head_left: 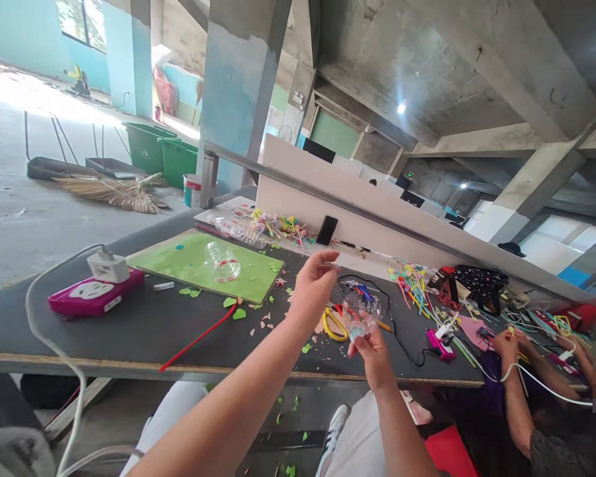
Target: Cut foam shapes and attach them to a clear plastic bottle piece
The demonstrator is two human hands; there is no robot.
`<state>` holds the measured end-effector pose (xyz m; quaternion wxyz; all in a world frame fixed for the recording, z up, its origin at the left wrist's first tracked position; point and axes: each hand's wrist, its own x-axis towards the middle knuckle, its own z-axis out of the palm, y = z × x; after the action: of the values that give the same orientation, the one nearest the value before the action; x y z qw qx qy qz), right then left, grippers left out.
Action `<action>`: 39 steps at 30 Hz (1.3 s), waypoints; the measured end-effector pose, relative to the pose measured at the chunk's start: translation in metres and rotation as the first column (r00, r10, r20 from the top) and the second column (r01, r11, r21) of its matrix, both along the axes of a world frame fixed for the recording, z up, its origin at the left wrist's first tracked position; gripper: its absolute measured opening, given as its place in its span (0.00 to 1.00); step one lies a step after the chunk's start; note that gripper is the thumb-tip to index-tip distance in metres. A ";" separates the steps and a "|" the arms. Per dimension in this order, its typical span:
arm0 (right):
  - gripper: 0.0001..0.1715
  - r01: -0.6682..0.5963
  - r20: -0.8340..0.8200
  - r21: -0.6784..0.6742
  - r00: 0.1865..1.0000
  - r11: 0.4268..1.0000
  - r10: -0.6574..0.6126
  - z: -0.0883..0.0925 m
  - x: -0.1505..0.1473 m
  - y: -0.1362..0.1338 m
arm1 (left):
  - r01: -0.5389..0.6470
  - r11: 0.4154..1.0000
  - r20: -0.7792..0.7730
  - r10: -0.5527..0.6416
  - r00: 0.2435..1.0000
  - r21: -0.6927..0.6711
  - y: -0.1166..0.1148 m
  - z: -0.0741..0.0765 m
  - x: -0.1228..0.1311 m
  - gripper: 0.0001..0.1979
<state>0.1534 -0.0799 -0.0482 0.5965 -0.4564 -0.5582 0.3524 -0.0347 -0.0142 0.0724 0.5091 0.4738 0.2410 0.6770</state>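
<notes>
My right hand (375, 358) grips a clear, rounded plastic bottle piece (362, 310) by its lower end, where something pale blue shows. To the left of it, raised over the table, is my left hand (314, 281), its fingers loosely bent and apart with nothing visible in them. Yellow-handled scissors (334, 324) lie just beside the bottle piece. Behind it, partly seen through the plastic, is a blue-handled tool (365, 293). Another cut clear bottle (222, 262) rests on a green sheet (258, 268) at the left.
A red pipe-cleaner-like stick (198, 338) and green paper scraps (239, 314) lie near the front edge. Left stands a magenta power strip (82, 301) with a plugged charger (108, 266). A phone (326, 230) leans at the back divider. A co-worker's hands (507, 344) are at the right.
</notes>
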 end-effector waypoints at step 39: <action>0.21 0.200 -0.347 0.034 0.921 0.979 -0.176 -0.014 -0.005 0.111 | -0.022 0.990 -0.382 0.073 0.921 0.137 0.074 -0.113 0.061 0.06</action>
<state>0.1486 0.0310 -0.0617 0.7307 -0.4189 -0.4115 0.3483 0.0265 0.0594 -0.0404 0.4032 0.6238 0.3035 0.5969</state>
